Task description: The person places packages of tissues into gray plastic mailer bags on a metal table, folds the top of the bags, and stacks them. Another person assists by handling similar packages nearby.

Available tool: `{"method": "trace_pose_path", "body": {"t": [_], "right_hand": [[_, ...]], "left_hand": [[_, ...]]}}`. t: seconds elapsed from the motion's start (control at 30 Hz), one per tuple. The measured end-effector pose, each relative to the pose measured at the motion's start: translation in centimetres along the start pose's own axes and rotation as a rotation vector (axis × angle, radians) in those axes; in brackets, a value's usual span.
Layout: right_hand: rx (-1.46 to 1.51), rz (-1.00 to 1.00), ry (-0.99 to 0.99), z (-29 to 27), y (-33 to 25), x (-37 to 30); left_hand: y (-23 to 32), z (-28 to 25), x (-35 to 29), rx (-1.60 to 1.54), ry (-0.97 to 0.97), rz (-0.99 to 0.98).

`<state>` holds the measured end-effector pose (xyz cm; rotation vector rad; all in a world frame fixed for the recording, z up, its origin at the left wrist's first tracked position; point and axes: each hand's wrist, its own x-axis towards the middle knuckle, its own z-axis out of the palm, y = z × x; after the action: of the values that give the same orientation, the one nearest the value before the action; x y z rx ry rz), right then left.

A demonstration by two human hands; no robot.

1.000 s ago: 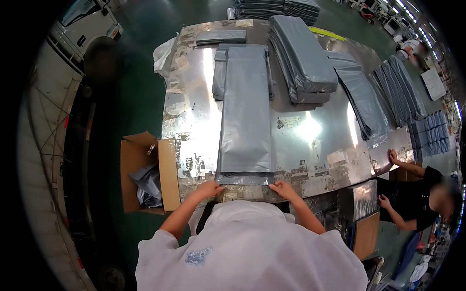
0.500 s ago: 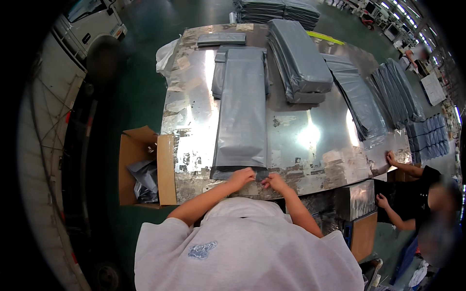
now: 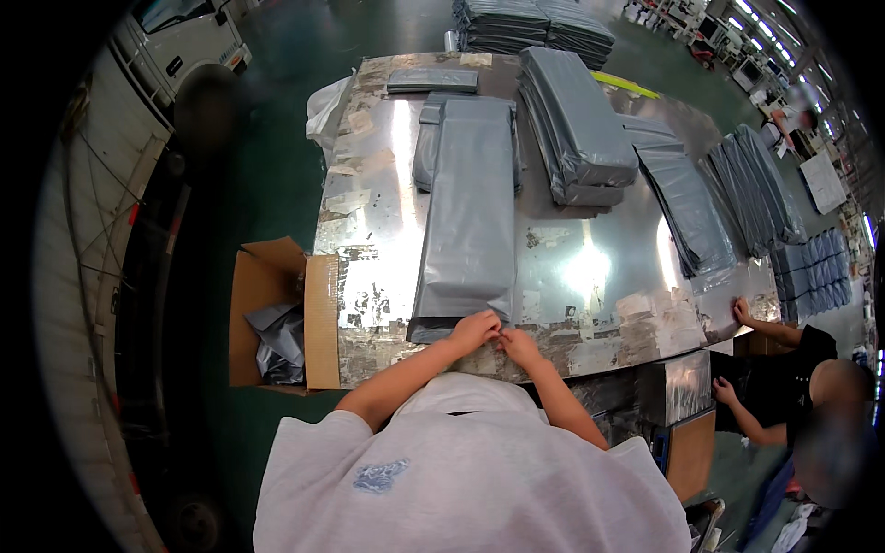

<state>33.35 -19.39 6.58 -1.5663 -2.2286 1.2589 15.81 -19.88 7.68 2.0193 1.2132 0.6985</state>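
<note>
A long grey plastic bag (image 3: 470, 203), filled flat, lies lengthwise on the metal-topped table (image 3: 572, 235). Along its near end runs a dark flap (image 3: 431, 330). My left hand (image 3: 476, 330) is closed in a pinch at the bag's near right corner, covering part of the flap. Close beside it, my right hand (image 3: 521, 348) is also pinched, its fingertips almost meeting the left ones. Whatever is between the right fingertips is too small to make out. Beneath the bag's far end lies another grey bag (image 3: 427, 152).
A grey packet (image 3: 431, 81) and stacked grey bags (image 3: 576, 115) occupy the table's far side, with more bags (image 3: 678, 198) to the right. At left stands an open carton (image 3: 323, 318) with grey plastic inside. A co-worker's hand (image 3: 741, 310) rests at the right edge.
My left hand has shifted right and slightly up along the flap to the bag's corner. The right hand stays close by, still pinched. The whole view has shifted a little.
</note>
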Motion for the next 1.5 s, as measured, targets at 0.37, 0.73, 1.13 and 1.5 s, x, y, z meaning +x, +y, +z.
{"method": "trace_pose_path", "body": {"t": [0.37, 0.73, 1.13, 1.5], "right_hand": [[0.898, 0.43, 0.126, 4.1, 6.6, -1.8], [-0.472, 0.02, 0.29, -2.8, 3.7, -3.6], [-0.846, -0.601, -0.004, -6.3, -0.1, 2.6], [0.776, 0.404, 0.276, -2.4, 4.7, 14.2]], "left_hand": [[-20.8, -17.3, -32.9, -0.189, 1.664, -0.783], [-14.3, -20.9, -27.3, 0.715, -0.138, -1.349], [-8.8, -12.4, -7.1, 0.828, -0.24, 0.278], [-17.9, -7.5, -1.0, -1.037, 0.523, -0.635]]}}
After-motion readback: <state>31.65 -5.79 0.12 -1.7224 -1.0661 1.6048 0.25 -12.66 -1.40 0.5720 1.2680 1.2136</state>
